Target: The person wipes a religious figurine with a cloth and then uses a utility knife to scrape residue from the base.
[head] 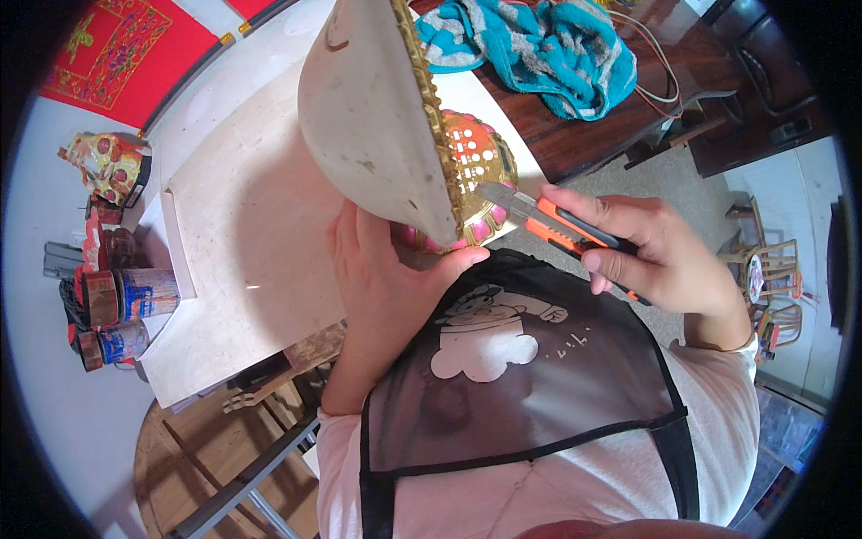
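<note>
A large off-white, bowl-shaped piece point(377, 128) with a gold, knobbly rim stands tilted on edge before me. My left hand point(390, 263) supports its lower edge, thumb stretched below the rim and fingers on the pale outer side. Beneath the rim shows a round, ornate base point(481, 168) in gold, red and pink. My right hand point(626, 242) grips an orange and black utility knife point(572, 226); its blade is extended and points at the gold rim. I cannot tell whether the tip touches the rim. The piece's inner side is hidden.
The pieces are over a white board point(222, 269). A teal and grey towel point(566, 60) and cables point(663, 67) lie on dark wood at the upper right. Paint cans point(148, 294) and a colourful figurine point(104, 165) are at the left. A black apron point(539, 431) covers my front.
</note>
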The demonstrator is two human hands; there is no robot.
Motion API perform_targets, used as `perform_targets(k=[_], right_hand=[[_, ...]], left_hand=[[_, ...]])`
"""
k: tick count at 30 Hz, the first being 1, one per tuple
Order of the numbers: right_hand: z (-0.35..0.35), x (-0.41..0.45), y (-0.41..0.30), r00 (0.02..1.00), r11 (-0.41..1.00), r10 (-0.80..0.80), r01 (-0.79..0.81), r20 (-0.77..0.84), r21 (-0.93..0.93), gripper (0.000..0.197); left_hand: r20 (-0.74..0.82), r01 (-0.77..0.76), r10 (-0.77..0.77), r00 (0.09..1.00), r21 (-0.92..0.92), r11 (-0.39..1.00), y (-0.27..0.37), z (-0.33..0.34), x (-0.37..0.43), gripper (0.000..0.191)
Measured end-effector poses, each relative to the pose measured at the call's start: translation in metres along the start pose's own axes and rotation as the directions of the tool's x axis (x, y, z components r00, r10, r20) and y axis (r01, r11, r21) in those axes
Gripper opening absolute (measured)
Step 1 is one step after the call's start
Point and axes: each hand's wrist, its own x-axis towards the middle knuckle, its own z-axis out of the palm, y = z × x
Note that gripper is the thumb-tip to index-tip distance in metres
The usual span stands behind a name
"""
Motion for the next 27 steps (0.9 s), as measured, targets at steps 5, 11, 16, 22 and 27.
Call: perform_targets(k=[5,11,16,22,27], right_hand=[[0.002,0.001,-0.005,1.000,1.000,0.000,0.000,0.001,-0.012,0.056],[-0.001,0.016,-0.031,0.992,0.995,0.099,-0.096,0.078,-0.034,0.058],[0.008,0.011,-0.030,0.997,0.981,-0.074,0.074,0.004,-0.180,0.063],[0.008,0.012,-0.031,0.998,0.977,-0.061,0.062,0.011,-0.203,0.063],[0.005,0.010,-0.025,0.996,0.983,-0.091,0.093,0.020,-0.158,0.062]], left_hand=[[-0.052,-0.005,0.005,0.999,0.015,1.000,-0.002,0.001,-0.003,0.098],[-0.017,0.036,-0.036,0.999,0.011,0.999,-0.001,0.000,-0.002,0.097],[0.000,0.071,-0.071,0.997,-0.071,0.995,-0.003,0.005,-0.002,0.093],[-0.002,0.082,-0.082,0.997,-0.078,0.994,-0.001,0.003,-0.001,0.092],[0.007,0.094,-0.094,0.996,-0.047,0.994,0.001,0.002,-0.003,0.092]])
